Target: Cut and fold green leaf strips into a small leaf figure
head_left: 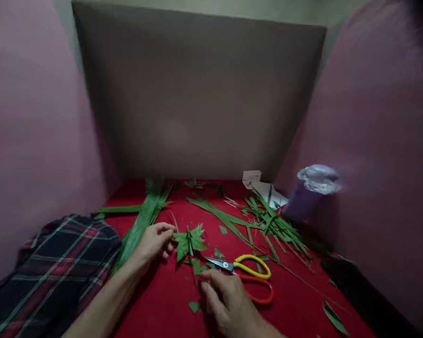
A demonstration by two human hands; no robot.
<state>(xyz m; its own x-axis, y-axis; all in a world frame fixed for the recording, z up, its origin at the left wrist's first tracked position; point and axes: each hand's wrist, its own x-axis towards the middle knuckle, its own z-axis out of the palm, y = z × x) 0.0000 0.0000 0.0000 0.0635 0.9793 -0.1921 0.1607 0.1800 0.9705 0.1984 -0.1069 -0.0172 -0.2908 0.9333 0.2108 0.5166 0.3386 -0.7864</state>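
Observation:
My left hand (154,244) pinches the edge of a green leaf piece cut into a spiky star shape (190,240) on the red cloth (169,300). My right hand (229,300) rests lower on the cloth, fingers curled, right beside scissors (248,274) with one yellow and one red handle loop. Its fingertips lie near the blades and small green scraps; whether it grips anything is unclear. Long green leaf strips (144,220) lie past my left hand.
A pile of thin cut leaf strips (275,225) lies at the right. A purple cup with a crinkled clear lid (312,190) stands beside it. White paper (264,188) sits at the back. Plaid cloth (52,267) lies left. A cardboard wall (197,94) closes the back.

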